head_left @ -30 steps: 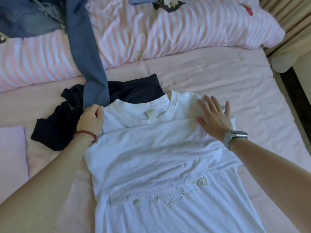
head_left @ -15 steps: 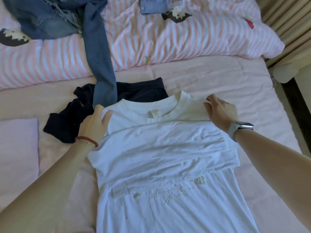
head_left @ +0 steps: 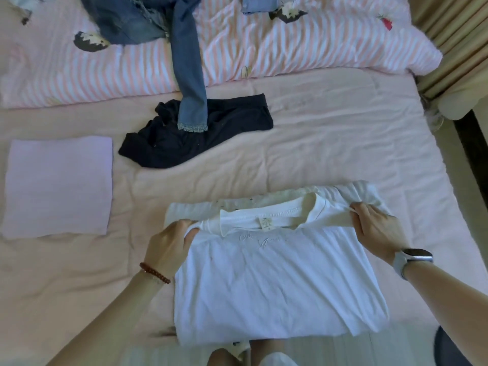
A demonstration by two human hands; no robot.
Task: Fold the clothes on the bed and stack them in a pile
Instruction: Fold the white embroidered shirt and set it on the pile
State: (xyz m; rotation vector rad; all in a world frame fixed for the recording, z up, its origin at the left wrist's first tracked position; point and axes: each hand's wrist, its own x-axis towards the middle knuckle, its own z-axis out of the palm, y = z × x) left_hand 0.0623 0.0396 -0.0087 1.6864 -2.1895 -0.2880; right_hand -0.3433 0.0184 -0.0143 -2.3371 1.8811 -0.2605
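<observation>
A white t-shirt [head_left: 277, 281] lies at the near edge of the pink bed [head_left: 330, 143], its collar end doubled back toward me. My left hand [head_left: 169, 247] pinches the shirt's left shoulder. On the other side, my right hand [head_left: 375, 231] grips the right shoulder. A folded lilac garment [head_left: 58, 186] rests flat at the left. Farther back lies a crumpled black garment [head_left: 200, 136], with a blue denim leg [head_left: 188, 75] draped over it.
A pink-and-white striped duvet [head_left: 303, 43] runs along the far side, with jeans [head_left: 126, 22] and a small folded blue piece [head_left: 260, 5] on it. Beige curtains [head_left: 454, 35] hang at the right. My legs show below the bed's near edge.
Both hands took hold of the shirt's shoulders and pulled the collar end toward me, folding the shirt. The black garment is now uncovered, well beyond the shirt.
</observation>
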